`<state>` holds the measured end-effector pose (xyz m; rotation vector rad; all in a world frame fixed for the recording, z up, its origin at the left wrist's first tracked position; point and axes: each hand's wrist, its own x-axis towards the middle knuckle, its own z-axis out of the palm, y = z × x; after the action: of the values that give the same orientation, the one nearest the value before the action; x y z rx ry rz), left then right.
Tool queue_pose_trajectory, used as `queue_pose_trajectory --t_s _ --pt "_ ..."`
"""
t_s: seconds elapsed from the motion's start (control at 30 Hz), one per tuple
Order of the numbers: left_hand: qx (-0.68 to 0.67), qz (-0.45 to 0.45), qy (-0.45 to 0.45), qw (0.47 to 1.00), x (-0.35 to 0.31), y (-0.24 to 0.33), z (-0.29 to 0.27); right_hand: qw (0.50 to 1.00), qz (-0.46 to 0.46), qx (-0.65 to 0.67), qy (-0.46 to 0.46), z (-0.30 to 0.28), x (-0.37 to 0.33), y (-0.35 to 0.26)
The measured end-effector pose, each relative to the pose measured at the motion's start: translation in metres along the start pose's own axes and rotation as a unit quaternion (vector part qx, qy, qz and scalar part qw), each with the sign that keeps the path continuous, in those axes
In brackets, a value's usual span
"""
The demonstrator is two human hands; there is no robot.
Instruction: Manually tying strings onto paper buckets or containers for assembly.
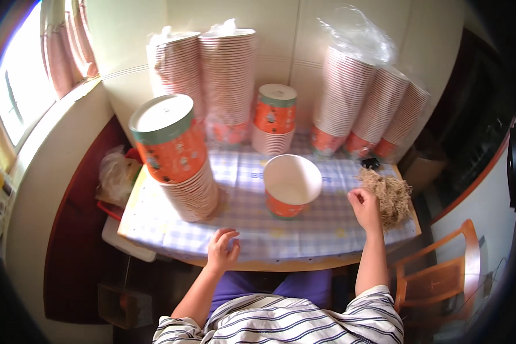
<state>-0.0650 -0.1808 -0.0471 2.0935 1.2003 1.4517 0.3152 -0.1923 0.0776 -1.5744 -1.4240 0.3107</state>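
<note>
An orange paper tub with a white inside stands upright, mouth up, in the middle of the table. My left hand hovers at the table's front edge, its fingers loosely curled and apart, with nothing in them. To the right of the tub, my right hand is closed in a pinch beside a heap of tan shredded paper. Whatever it pinches, if anything, is too small to make out. At the left stands a tall stack of upside-down paper tubs, green-rimmed and orange.
A shorter upside-down tub stack stands behind the tub. Plastic-wrapped tub stacks line the wall, with more wrapped stacks at the right. A small black object lies behind the shredded paper. A wooden chair stands at right.
</note>
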Motion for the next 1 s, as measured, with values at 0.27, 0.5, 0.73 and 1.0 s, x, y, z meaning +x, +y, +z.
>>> queue_pose_trajectory --t_s 0.27,0.5,0.73,1.0 --pt "-0.046 -0.026 -0.004 0.999 0.052 -0.017 0.068 0.946 0.171 -0.269 -0.058 -0.059 0.008 0.084" --pt "-0.016 -0.049 -0.025 0.998 0.053 -0.010 0.067 0.963 0.056 -0.260 -0.053 -0.062 0.047 0.116" --pt "-0.002 -0.072 -0.034 0.997 0.053 -0.011 0.067 0.888 -0.037 -0.354 -0.291 -0.043 0.069 0.117" --pt "0.016 -0.028 -0.025 0.999 0.055 -0.014 0.067 0.751 0.034 -0.521 -0.404 -0.043 0.050 0.107"
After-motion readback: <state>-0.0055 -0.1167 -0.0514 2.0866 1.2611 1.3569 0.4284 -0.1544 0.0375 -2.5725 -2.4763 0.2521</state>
